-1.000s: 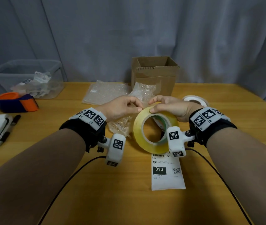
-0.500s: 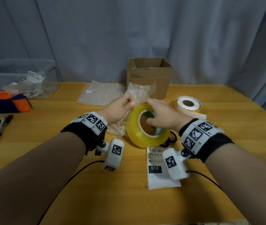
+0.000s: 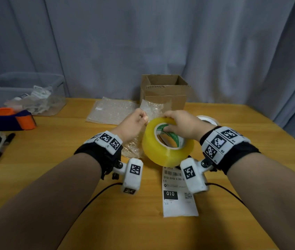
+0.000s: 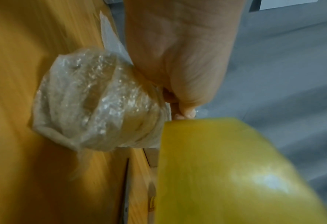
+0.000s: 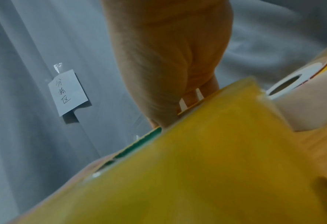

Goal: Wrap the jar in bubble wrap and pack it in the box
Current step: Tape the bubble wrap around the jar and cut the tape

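The jar wrapped in bubble wrap lies on the wooden table, mostly hidden behind my left hand and the tape roll. My right hand grips a big yellowish roll of packing tape, fingers through its core, holding it on edge just right of the jar. My left hand is above the jar, thumb and fingers pinching the tape's free end at the roll's top left. The open cardboard box stands behind, at the table's far side.
A flat sheet of bubble wrap lies left of the box. A white label roll sits right of my hand. A printed label lies near me. At far left: a clear bin, an orange-blue tape dispenser, a notebook and pen.
The right hand has shifted its hold on the roll from the rim to fingers through the core and tilted it more toward me. The left hand stays pinched at the roll's top edge.
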